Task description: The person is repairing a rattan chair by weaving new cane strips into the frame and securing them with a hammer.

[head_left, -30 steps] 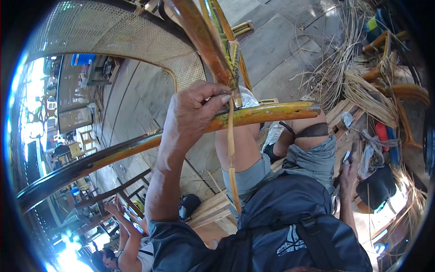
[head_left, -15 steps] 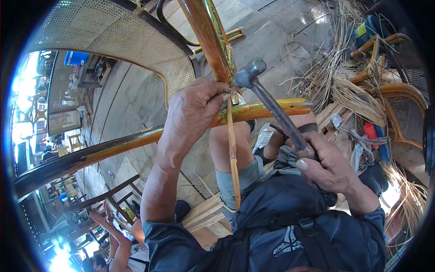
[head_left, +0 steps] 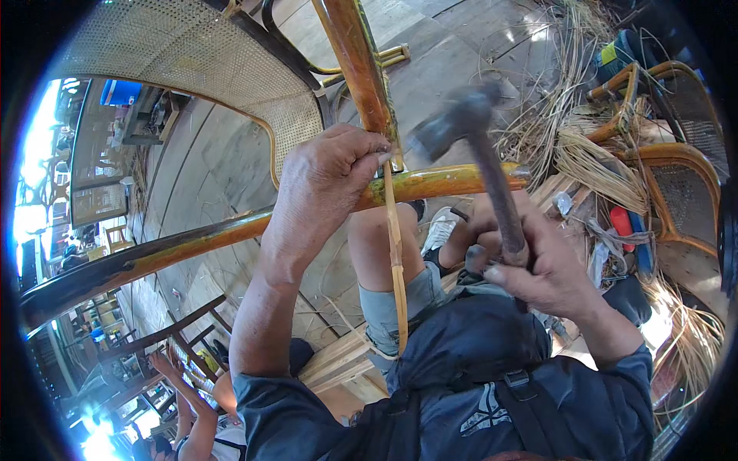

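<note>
My left hand [head_left: 327, 173] is closed in a pinch at the upper end of a flat tan rattan strip [head_left: 396, 261], right beside the joint of two glossy brown-yellow poles. Whether a nail is also between those fingertips is hidden. From the pinch, the strip hangs across the crosswise pole [head_left: 430, 184] and down towards my lap. The upright pole [head_left: 357, 69] rises from the joint. My right hand [head_left: 546, 269] grips the handle of a hammer [head_left: 496, 180]. Its head, blurred by motion, is held up to the right of the joint, apart from it.
A woven cane panel [head_left: 207, 65] stands at the upper left. Loose cane strands [head_left: 600, 165] lie on the right, near curved chair frames [head_left: 680, 157] and a red-handled tool [head_left: 621, 224]. Wooden planks [head_left: 334, 365] are under me. Another person's arm [head_left: 196, 407] shows at the lower left.
The hammer head has swung up and right, away from the joint. My left hand keeps its pinch at the strip's top, and the whole view has shifted slightly.
</note>
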